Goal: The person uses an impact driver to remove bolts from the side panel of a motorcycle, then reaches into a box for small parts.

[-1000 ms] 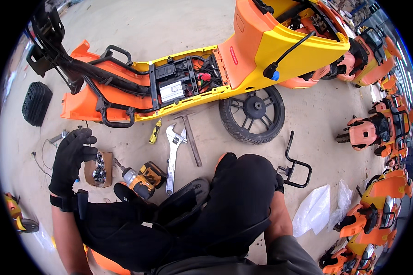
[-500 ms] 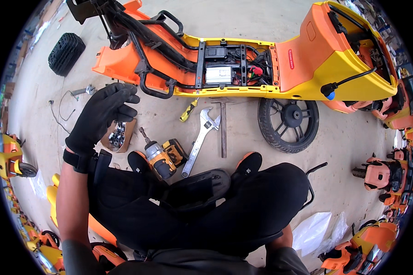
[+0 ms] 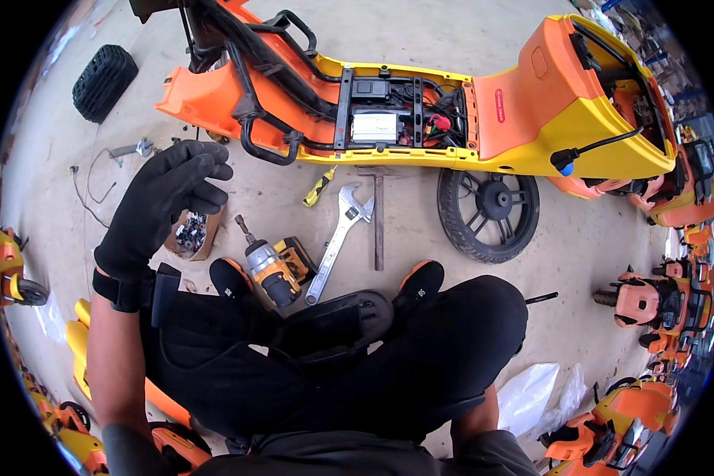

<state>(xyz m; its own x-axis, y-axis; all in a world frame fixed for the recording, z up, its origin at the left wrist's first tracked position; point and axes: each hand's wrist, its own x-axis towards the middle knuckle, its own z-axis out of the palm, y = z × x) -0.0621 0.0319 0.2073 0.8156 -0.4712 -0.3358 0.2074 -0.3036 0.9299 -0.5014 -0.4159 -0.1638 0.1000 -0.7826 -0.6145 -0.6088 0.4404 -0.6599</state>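
My left hand (image 3: pixel 166 198), in a black glove, is raised at the left over a small cardboard box (image 3: pixel 206 242) of small metal hardware. Its fingers curl in toward the thumb; whatever they may hold is hidden. My right hand is out of sight behind my right leg; only the forearm shows. Between my feet and legs rests a black hollow plastic part (image 3: pixel 377 313). Just beyond lie a yellow and black cordless impact driver (image 3: pixel 276 278), an adjustable wrench (image 3: pixel 333 246), a T-shaped metal bar (image 3: pixel 378 226) and a yellow-handled screwdriver (image 3: pixel 319 190).
An orange and yellow scooter body (image 3: pixel 500 119) lies across the far side, its battery bay exposed. A black wheel (image 3: pixel 492 210) lies beside it. A black ribbed part (image 3: pixel 105 83) and a cable (image 3: pixel 91 194) are at left. Plastic sheeting (image 3: pixel 527 397) and other scooters (image 3: pixel 642 305) are at right.
The whole view has shifted a little, moving most things slightly leftward in the picture. My left hand keeps its curled pose over the box.
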